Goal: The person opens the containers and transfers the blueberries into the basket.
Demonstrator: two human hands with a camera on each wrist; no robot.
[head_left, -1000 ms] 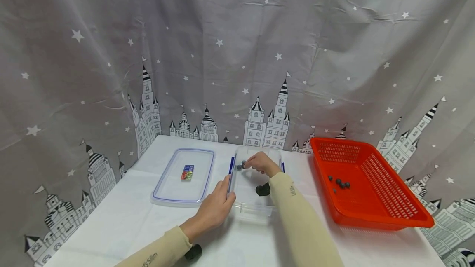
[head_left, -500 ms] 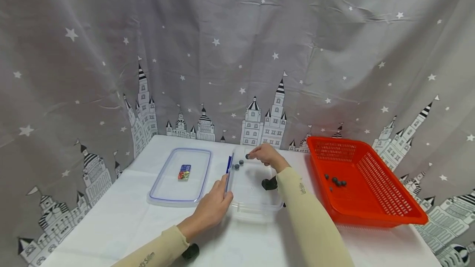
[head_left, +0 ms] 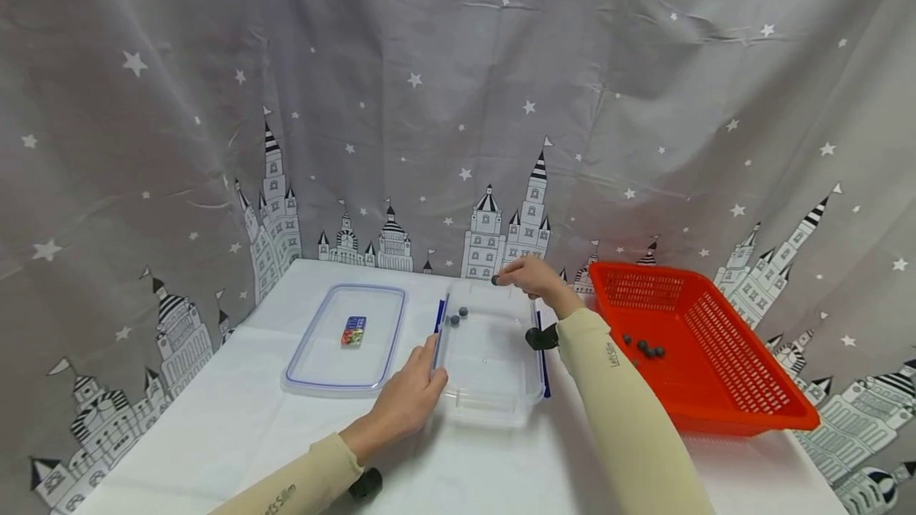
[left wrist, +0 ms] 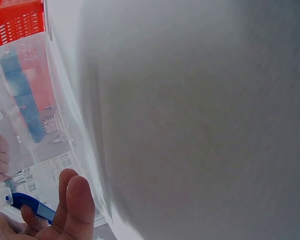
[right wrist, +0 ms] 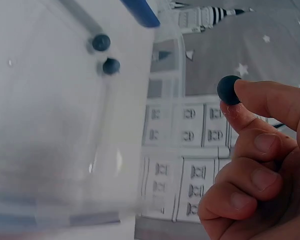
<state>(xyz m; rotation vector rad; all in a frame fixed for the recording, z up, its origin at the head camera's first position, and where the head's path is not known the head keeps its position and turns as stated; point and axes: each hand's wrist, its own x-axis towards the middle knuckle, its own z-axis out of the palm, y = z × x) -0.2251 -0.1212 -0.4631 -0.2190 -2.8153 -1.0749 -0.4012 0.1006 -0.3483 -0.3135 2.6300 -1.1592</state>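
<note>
My right hand (head_left: 533, 278) pinches a small dark blue ball (right wrist: 228, 90) between thumb and forefinger, raised above the far edge of a clear plastic container (head_left: 494, 404). Its other fingers are curled in toward the palm. Two similar balls (right wrist: 106, 55) lie inside the container near its far left corner, a little apart. With my left hand (head_left: 406, 400) I grip the container's left side, beside a blue latch flap (left wrist: 32, 206). The thumb shows on the near side; some of the fingers are hidden behind the wall.
A clear lid (head_left: 308, 381) with a blue seal and a colourful label lies left of the container. Over on the right stands a red perforated basket (head_left: 723, 416) with several dark balls in it. Behind the white table hangs a grey curtain (head_left: 401, 133).
My right hand has lifted the ball from inside the container, up and to the right toward the far edge. My left hand stays on the container's side.
</note>
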